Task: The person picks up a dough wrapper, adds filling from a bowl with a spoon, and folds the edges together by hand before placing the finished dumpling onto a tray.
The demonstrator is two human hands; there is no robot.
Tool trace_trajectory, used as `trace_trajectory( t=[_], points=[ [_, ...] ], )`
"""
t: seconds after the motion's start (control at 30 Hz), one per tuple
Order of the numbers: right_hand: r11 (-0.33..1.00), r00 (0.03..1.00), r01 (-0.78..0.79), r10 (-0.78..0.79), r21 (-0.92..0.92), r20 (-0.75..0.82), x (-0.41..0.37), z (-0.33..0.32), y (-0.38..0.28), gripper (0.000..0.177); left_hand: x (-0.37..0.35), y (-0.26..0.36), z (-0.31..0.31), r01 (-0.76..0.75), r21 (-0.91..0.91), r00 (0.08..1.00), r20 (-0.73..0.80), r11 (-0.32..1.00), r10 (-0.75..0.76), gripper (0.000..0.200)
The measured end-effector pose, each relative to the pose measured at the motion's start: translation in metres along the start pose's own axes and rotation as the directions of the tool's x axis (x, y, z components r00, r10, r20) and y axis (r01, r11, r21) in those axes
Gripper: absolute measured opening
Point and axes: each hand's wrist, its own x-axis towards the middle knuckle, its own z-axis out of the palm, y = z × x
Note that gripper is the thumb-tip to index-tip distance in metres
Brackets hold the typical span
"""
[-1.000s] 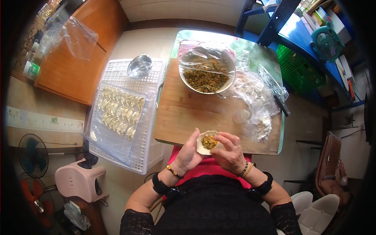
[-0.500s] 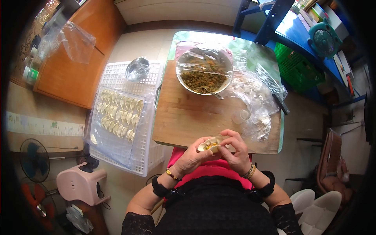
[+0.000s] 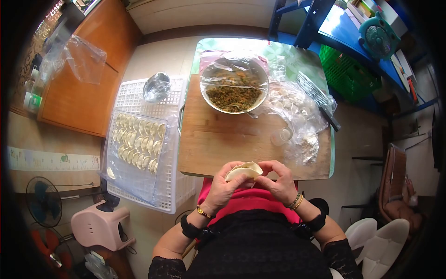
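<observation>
A pale dumpling is held between both hands just over the near edge of the wooden board. My left hand cradles it, with the thumb along its near side. My right hand pinches its right end between thumb and fingers. The wrapper is folded over, and the filling inside is hidden. Beyond the hands stands a bowl of chopped filling, partly covered by clear plastic, with a spoon handle at its near rim.
Rows of dumplings lie on a plastic-covered tray upon a white crate at left, near a metal bowl. Plastic-covered dough pieces, flour and a black-handled cleaver lie on the board's right. A pink stool stands lower left.
The wrapper, open with filling showing before, is now folded over. Both hands have shifted slightly left with it, and the right fingers have come down to its right end.
</observation>
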Motion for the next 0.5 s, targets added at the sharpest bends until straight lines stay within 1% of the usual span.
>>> trace_trajectory(
  t=[0.13,0.2,0.33,0.4,0.43,0.5],
  points=[
    [1.000,1.000,0.004,-0.004,-0.013,0.015,0.0037,-0.0002,-0.0073,0.030,0.0001,-0.0001,0.0009,-0.008,0.001,1.000,0.004,1.000,0.008,0.030],
    [0.999,1.000,-0.002,0.000,0.046,0.031,0.0037,0.0005,-0.0067,0.028,-0.0002,-0.0008,0.0003,-0.012,0.006,1.000,0.006,1.000,0.012,0.029],
    [0.999,1.000,0.016,-0.016,0.035,0.021,0.0014,0.0011,-0.0018,0.024,-0.0014,-0.0012,0.0000,-0.030,0.023,1.000,0.002,0.999,0.030,0.030],
    [0.996,0.997,0.081,-0.081,-0.023,-0.009,0.0011,0.0016,-0.0020,0.019,-0.0018,-0.0003,0.0015,-0.038,0.032,0.999,0.007,0.999,0.037,0.032],
    [0.997,0.997,0.080,-0.080,-0.023,-0.010,0.0009,0.0021,-0.0016,0.019,-0.0022,0.0010,0.0035,-0.034,0.039,0.999,-0.001,0.999,0.035,0.032],
    [0.990,0.990,0.139,-0.140,-0.037,-0.033,0.0007,0.0028,0.0002,0.014,-0.0021,0.0011,0.0044,-0.032,0.047,0.999,-0.009,0.998,0.032,0.032]
  ],
)
